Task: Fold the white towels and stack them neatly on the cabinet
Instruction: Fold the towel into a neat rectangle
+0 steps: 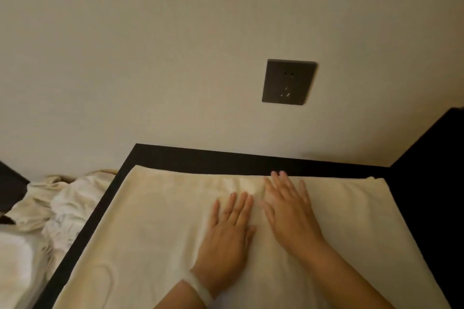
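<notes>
The pale wall (175, 45) fills the upper half of the view, from nine o'clock round to three. Below it a dark cabinet (226, 158) runs along the wall, its bare rim showing as a black band at the back and down the left side toward seven o'clock. A white towel (150, 221) lies spread flat over most of the cabinet top, from the centre down to six o'clock, with a few soft creases bunched near its far edge. At nine o'clock, off the cabinet's left rim, a heap of rumpled white cloth (60, 206) rests on a bed. A dark wall socket (288, 81) sits on the wall at about one o'clock. Both hands lie on the towel just below centre. The right hand (288, 211) is spread flat, palm down, fingertips touching the towel's far edge, gripping nothing. The left hand (228, 231), just beside it toward seven o'clock, also presses flat with fingers splayed, holding nothing. A pale bracelet (198, 288) circles the left wrist.
</notes>
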### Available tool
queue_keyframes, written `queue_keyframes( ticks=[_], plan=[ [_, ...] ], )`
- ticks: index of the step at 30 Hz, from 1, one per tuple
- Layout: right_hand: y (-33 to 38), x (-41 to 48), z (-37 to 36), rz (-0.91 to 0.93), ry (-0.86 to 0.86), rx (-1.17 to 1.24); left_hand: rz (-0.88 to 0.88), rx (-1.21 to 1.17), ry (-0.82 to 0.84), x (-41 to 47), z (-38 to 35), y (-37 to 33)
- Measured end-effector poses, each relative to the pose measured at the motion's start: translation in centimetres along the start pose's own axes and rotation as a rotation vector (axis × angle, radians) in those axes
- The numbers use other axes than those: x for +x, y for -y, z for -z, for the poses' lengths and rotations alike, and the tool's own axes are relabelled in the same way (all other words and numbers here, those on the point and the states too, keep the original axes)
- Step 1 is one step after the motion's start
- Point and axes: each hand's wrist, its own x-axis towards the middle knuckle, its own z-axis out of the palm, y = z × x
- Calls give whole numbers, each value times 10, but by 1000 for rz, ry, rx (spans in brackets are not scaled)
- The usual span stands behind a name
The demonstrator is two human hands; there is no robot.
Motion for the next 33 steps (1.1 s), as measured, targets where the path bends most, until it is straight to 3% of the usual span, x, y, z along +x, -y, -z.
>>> queue_keyframes(
  ticks=[2, 9, 13, 16, 21, 24, 27, 33],
  plan=[
    [28, -4, -13, 114, 34, 24, 77, -73, -23, -2, 5, 13],
    [28, 1, -27, 54, 160, -55, 668, -20, -71, -36, 63, 119],
    [36, 2, -25, 8, 182, -96, 806, 42, -161, -33, 94, 150],
    [38, -2, -23, 1, 164, -98, 940, -14, -131, -22, 107, 167],
    [38, -5, -22, 3, 134, -72, 964, -158, -61, -13, 115, 196],
    [37, -4, -24, 5, 130, -80, 877, -339, -96, -7, 115, 210],
    [35, -3, -25, 23, 132, -73, 819, -298, -109, -5, 119, 223],
    [35, -3, -27, 63, 133, -87, 881, -210, -149, -2, 104, 225]
  ],
)
